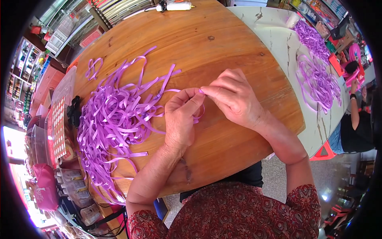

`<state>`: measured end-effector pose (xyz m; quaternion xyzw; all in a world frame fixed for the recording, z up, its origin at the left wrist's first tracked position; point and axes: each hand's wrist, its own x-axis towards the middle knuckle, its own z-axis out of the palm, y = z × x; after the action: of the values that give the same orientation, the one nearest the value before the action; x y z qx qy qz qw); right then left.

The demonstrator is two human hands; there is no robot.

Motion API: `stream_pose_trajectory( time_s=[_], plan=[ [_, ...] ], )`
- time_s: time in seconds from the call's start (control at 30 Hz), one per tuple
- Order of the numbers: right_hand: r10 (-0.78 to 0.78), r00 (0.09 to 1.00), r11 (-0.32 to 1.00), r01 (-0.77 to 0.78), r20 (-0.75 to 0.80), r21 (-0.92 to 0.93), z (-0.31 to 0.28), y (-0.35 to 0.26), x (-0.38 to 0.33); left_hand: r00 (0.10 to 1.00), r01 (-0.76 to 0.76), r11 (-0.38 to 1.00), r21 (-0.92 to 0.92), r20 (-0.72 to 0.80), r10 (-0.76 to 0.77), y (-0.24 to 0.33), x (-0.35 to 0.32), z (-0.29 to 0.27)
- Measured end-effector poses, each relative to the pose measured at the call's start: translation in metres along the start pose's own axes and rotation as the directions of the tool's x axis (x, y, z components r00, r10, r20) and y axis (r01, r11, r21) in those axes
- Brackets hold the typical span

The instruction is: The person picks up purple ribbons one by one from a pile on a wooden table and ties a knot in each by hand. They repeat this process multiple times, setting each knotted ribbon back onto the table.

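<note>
Both hands meet over the middle of the wooden table [238, 147], pinching one purple ribbon [202, 91] between them. My left hand [181, 115] is closed on it with thumb and index finger, and a loop of the ribbon hangs beside that hand. Thumb and fingertips of my right hand [236, 97] grip the same ribbon from the right. Just left of my left hand lies a large tangled heap of purple ribbons [115, 115], with several loose ends reaching toward it. Fingers hide most of the pinched part.
A small ribbon loop [94, 68] lies beyond the heap. On the marble-patterned table [274, 40] at right are more ribbon bundles [318, 79]. A white power strip [179, 6] sits at the far edge. Plastic containers [75, 187] line the left side. Another person [356, 123] sits at far right.
</note>
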<state>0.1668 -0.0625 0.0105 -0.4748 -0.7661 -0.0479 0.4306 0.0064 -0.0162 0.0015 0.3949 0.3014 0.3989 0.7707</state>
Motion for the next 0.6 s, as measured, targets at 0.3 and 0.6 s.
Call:
stream_pose_trajectory(
  time_s=[0.3,0.6],
  plan=[
    [-0.22,0.976,0.964,0.217,-0.001,-0.153,-0.006,0.002,0.003,0.997,0.059,0.997,0.048,0.038,-0.061,0.002,0.008,-0.008],
    [0.16,0.987,0.936,-0.142,-0.028,0.321,-0.001,0.01,0.003,0.988,-0.118,0.993,-0.017,0.096,0.119,-0.005,0.006,-0.002]
  ],
)
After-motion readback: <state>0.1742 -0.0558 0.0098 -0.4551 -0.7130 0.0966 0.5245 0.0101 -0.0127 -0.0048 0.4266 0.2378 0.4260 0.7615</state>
